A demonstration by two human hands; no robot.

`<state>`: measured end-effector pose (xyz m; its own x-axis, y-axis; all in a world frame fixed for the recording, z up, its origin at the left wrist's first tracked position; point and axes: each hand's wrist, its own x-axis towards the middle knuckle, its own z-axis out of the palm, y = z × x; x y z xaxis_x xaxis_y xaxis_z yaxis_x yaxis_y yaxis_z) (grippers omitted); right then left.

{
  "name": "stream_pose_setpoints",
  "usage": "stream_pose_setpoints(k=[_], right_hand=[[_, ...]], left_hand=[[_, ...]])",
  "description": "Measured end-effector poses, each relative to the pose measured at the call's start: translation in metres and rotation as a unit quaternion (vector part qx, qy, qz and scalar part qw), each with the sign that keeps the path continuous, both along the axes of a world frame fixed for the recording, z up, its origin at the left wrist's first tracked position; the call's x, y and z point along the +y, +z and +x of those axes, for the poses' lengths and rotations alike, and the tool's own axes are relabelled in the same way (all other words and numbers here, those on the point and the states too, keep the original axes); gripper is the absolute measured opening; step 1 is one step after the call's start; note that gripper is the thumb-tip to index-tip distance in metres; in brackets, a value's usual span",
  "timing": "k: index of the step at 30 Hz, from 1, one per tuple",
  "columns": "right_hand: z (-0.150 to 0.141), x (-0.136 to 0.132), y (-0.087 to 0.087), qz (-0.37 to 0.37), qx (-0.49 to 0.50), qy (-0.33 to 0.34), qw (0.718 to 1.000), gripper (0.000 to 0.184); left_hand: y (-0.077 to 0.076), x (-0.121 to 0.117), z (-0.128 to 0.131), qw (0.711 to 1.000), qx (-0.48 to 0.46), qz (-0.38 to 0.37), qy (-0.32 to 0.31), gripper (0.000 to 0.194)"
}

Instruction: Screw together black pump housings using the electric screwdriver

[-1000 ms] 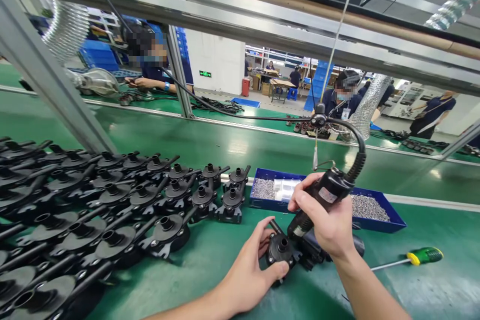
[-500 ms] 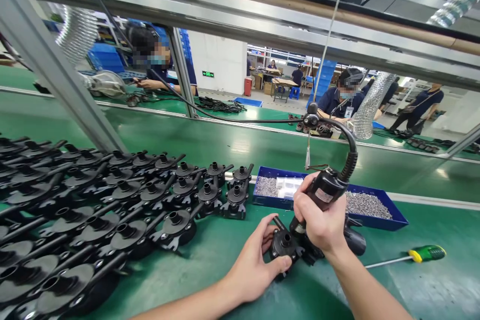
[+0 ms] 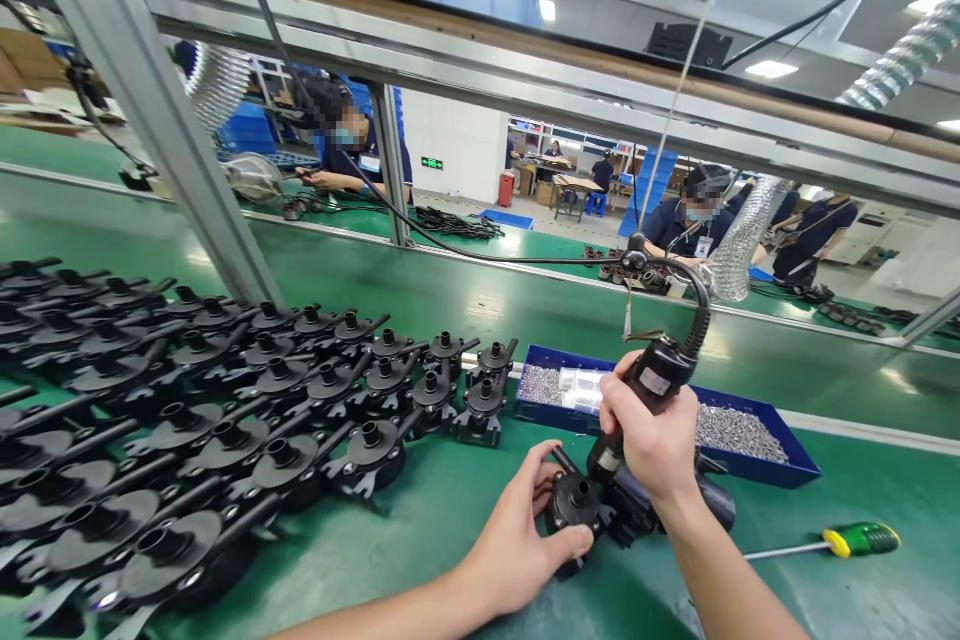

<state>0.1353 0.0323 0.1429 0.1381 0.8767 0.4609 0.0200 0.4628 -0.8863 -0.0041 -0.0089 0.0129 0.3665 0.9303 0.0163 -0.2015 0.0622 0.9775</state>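
My left hand is closed round a black plastic pump housing on the green bench, thumb on its near side and fingers on its far side. My right hand grips a black electric screwdriver, tilted with its lower end beside the housing's right edge. The tip is hidden, so I cannot tell whether it touches a screw. A cable leaves the tool's top and loops to a hanging cord. Another black cylindrical part lies partly hidden behind my right wrist.
Rows of similar black pump housings cover the left of the bench. Behind my hands stands a blue tray of small screws. A green-yellow screwdriver lies at right. Metal frame posts rise ahead; co-workers sit beyond.
The view has tilted up and turned slightly left, showing red and blue bins overhead. Both hands keep their holds on the pump housing and the electric screwdriver.
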Motion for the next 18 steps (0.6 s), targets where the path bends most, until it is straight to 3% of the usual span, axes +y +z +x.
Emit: stream_pose_setpoints(k=[8, 13, 18], right_hand=[[-0.013, -0.015, 0.002, 0.056, 0.031, 0.085, 0.994, 0.009], [-0.021, -0.010, -0.003, 0.018, -0.010, 0.088, 0.996, 0.013], [-0.031, -0.005, -0.011, 0.020, 0.000, 0.046, 0.999, 0.019]], left_hand=[[0.003, -0.004, 0.003, 1.000, 0.015, 0.010, 0.015, 0.078], [0.006, -0.002, 0.004, 1.000, 0.012, 0.010, 0.017, 0.074], [0.006, 0.000, 0.005, 1.000, 0.000, 0.011, 0.015, 0.070]])
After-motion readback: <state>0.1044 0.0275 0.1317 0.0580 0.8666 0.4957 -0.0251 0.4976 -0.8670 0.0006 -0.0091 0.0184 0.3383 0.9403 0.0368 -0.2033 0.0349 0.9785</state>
